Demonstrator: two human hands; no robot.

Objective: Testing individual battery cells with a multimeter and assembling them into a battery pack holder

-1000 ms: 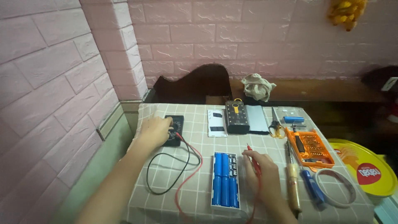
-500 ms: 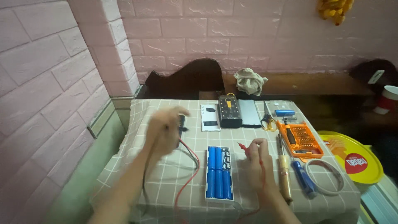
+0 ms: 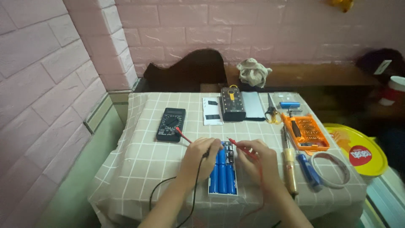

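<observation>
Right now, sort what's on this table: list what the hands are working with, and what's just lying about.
In use: left hand with black probe; right hand with red probe; blue battery pack; multimeter.

Lying about: soldering iron, orange bit case, scissors, solder coil, black box.

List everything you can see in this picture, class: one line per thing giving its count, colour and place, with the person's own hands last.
Battery pack: one, blue cells in a white holder, front centre of the table.
Multimeter: one, black, left of centre.
Probe leads: two, the red probe at the pack's top, the black lead trailing off the front.
Dark case: one, black with a yellow piece, back centre.
White card: one, beside the case.
Scissors: one, yellow handles, back right.
Screwdriver set: one, orange tray, right.
Soldering iron: one, wooden handle, right front.
Solder coil: one, grey, right edge.
Tablecloth: one, beige checked.
Yellow tray: one, off the table, right.
Rag: one, grey, on the ledge behind.
Left hand: grip on the black probe.
Right hand: grip on the red probe.
</observation>
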